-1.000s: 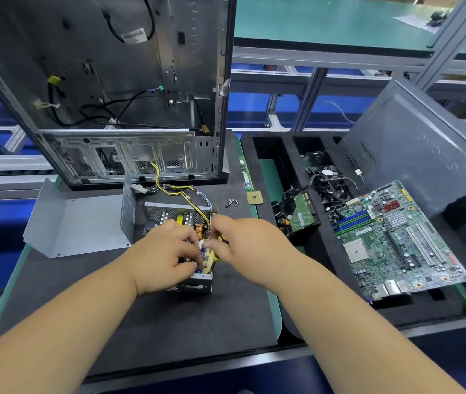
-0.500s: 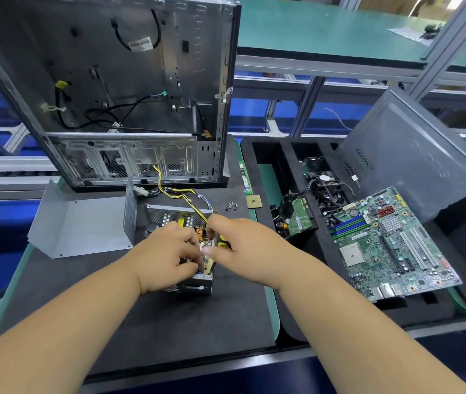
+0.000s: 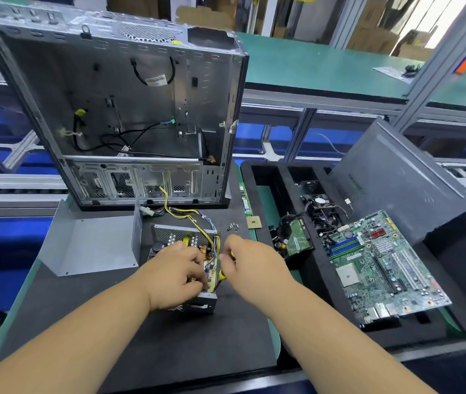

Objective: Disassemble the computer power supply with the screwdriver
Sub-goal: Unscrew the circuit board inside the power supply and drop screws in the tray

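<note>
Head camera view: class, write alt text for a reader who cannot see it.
Two hands work inside an opened power supply on a black mat: the left hand steadies it, the right hand grips a yellow-handled screwdriver. An emptied computer case stands behind.

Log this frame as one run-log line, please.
step: unscrewing open power supply | left hand: steadies board | right hand: grips screwdriver | cover: off, left | loose screws: mat

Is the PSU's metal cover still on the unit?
No: the grey metal cover lies on the mat left of the open power supply, its circuit board exposed.
</note>
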Available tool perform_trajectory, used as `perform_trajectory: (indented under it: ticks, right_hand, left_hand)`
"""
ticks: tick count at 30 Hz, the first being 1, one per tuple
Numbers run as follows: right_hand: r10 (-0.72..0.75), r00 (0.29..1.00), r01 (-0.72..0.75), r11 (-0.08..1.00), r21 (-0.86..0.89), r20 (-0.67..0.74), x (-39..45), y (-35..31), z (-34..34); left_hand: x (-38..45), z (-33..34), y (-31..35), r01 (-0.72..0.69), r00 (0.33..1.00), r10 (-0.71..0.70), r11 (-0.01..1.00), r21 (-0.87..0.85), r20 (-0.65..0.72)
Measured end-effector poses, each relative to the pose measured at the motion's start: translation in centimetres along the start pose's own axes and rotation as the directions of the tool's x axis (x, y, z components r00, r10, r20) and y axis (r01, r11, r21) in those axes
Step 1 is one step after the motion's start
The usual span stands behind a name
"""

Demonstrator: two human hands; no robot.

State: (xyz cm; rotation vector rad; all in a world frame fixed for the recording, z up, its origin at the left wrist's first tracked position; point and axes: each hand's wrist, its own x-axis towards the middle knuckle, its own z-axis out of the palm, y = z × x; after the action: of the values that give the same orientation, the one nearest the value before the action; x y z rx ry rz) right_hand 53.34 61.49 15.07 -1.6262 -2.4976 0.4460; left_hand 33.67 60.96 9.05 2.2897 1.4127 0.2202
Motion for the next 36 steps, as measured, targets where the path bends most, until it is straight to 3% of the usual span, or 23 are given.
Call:
perform_trajectory:
  ticks: [3,7,13,19,27,32,36]
  right_hand:
    - [0.021,1.0,-0.022,0.994,-0.104,-0.009,0.3,0.1,-0.4]
    - [-0.008,0.997,0.002,0.997,0.075,0.081,0.4,-0.1,-0.8]
    - [-0.031,0.988,-0.002,0.978,0.21,0.152,0.1,-0.4,-1.9]
    - [-0.069,0.993,0.069,0.998,0.004,0.09,0.2,-0.3,-1.7]
    - [-0.049,0.993,0.025,0.976,0.215,0.111,0.4,-0.3,-1.7]
    - [-0.076,0.996,0.077,0.997,-0.025,0.056,0.5,-0.3,-1.3]
    - [-0.06,0.994,0.053,0.996,0.072,0.089,0.8,-0.2,-1.4]
  left_hand:
    - [0.0,0.0,0.1,0.002,1.0,-0.002,1.0,0.004,-0.009]
    - [-0.2,-0.1,0.1,-0.005,1.0,0.005,1.0,-0.006,-0.019]
    - [-0.1,0.0,0.1,-0.005,1.0,0.005,1.0,-0.017,-0.015]
    - [0.0,0.1,0.0,-0.011,0.999,0.011,1.0,-0.007,-0.034]
    - [-0.1,0.1,0.0,0.0,1.0,-0.001,1.0,-0.024,-0.029]
    - [-0.1,0.1,0.0,-0.001,0.999,0.001,1.0,-0.018,-0.038]
    - [-0.1,0.0,0.0,-0.002,1.0,0.002,1.0,-0.012,-0.028]
